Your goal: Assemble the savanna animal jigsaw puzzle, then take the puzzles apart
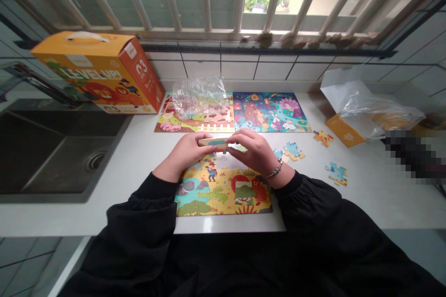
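Observation:
Above the far part of a partly assembled yellow jigsaw puzzle (212, 195), my left hand (188, 151) grips a pale puzzle piece (212, 142) with a teal patch, tilted nearly edge-on. My right hand (254, 151), with a bracelet at the wrist, pinches the right end of that same piece. The puzzle shows a crocodile, a hippo and a figure in a hat. One loose green-and-white piece (244, 193) lies on top of its right side. Beside my right wrist, a blue-and-yellow piece (293, 150) rests on the counter, partly overlapping others.
Behind are a farm puzzle (216, 123) under crumpled clear plastic (200, 95) and a dark forest puzzle (272, 111). Loose pieces (337, 173) (323, 138) lie to the right, near an opened box (344, 131). An orange box (101, 74) stands beside the sink (62, 148) at left.

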`<state>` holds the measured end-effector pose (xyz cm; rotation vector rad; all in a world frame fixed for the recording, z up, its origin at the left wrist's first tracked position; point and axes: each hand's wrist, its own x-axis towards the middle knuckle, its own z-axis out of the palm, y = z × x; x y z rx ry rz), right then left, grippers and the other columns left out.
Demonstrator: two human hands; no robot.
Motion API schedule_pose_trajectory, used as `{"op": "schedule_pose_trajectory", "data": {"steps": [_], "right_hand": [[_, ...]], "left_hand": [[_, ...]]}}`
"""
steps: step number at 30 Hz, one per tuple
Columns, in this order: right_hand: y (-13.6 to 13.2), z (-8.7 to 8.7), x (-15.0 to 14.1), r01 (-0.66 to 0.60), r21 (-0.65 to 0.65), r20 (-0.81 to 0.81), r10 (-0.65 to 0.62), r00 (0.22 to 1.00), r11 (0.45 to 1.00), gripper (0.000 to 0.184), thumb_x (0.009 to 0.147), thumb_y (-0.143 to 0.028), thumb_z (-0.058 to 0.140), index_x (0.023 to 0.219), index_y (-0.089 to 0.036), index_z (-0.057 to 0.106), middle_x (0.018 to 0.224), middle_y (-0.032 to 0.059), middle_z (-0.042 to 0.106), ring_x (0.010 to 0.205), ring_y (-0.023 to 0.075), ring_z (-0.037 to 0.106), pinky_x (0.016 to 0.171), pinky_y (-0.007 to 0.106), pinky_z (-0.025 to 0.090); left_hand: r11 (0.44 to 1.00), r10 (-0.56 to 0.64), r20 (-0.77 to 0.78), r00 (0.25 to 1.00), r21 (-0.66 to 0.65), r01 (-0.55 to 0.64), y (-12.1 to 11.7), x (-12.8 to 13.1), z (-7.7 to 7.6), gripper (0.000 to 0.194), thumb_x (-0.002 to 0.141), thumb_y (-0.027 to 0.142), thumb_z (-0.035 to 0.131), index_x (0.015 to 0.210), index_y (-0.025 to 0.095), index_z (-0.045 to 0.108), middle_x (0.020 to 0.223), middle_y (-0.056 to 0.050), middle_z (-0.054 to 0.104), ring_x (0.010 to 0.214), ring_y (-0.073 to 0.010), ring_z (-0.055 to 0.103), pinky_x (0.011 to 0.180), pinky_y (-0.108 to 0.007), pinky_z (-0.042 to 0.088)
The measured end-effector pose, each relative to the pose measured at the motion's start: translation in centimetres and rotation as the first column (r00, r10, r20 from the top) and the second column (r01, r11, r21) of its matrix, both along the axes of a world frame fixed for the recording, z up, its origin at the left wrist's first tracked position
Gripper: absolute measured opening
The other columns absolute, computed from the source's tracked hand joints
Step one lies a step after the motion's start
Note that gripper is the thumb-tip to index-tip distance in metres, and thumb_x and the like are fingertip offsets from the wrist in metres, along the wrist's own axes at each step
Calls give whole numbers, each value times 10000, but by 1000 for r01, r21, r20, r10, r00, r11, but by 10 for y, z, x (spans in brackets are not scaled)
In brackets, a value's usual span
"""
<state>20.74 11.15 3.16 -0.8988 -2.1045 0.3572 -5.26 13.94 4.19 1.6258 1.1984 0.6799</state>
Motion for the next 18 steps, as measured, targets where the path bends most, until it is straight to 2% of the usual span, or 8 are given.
{"op": "schedule_pose_trajectory", "data": {"steps": [3, 7, 10, 13, 16, 18], "right_hand": [[-8, -2, -8, -204, 6, 160, 200, 967, 979, 164, 1128, -340, 665, 1150, -246, 798, 1113, 84, 821, 973, 228, 762, 921, 399, 647], [-14, -11, -23, -339, -19, 334, 325, 885, 941, 195, 1110, -253, 671, 1240, -215, 810, 1315, 115, 813, 1181, 243, 772, 1106, 428, 632], [-16, -14, -29, -349, -48, 406, 338, 849, 936, 186, 1087, -225, 701, 1223, -203, 824, 1328, 124, 808, 1227, 246, 762, 1171, 446, 608], [-19, -13, -29, -332, -60, 437, 324, 839, 941, 191, 1081, -215, 710, 1233, -205, 825, 1339, 132, 800, 1214, 248, 762, 1148, 449, 619], [-21, -11, -27, -324, -51, 451, 312, 836, 945, 206, 1084, -202, 696, 1247, -210, 821, 1339, 131, 800, 1181, 244, 766, 1106, 435, 636], [-21, -12, -27, -326, -33, 459, 304, 835, 945, 219, 1091, -208, 685, 1266, -199, 817, 1354, 128, 799, 1177, 241, 767, 1098, 421, 640]], "left_hand": [[999, -4, -30, 1000, 35, 5, 2, -1, -1, 311, 843, 468, 897, 960, 194, 806, 980, -58, 823, 857, -237, 737, 764, -338, 552], [999, 13, -48, 999, 42, -11, 3, -1, -4, 312, 836, 456, 899, 971, 193, 799, 964, -48, 827, 846, -240, 741, 755, -338, 540], [999, 45, -23, 999, 28, -45, 3, 1, -7, 383, 815, 480, 927, 1034, 191, 805, 1012, -69, 839, 879, -257, 759, 750, -344, 560], [996, 91, 52, 995, 8, -91, 2, 3, -7, 444, 806, 514, 948, 1072, 190, 802, 1061, -92, 847, 920, -269, 778, 793, -365, 592], [990, 134, 120, 984, 21, -137, 3, 0, -2, 445, 826, 519, 933, 1097, 192, 797, 1119, -100, 845, 987, -280, 784, 869, -391, 603], [983, 173, 84, 981, 42, -177, 4, -7, 3, 456, 828, 512, 925, 1129, 197, 793, 1109, -94, 839, 961, -278, 775, 850, -394, 599]]}}
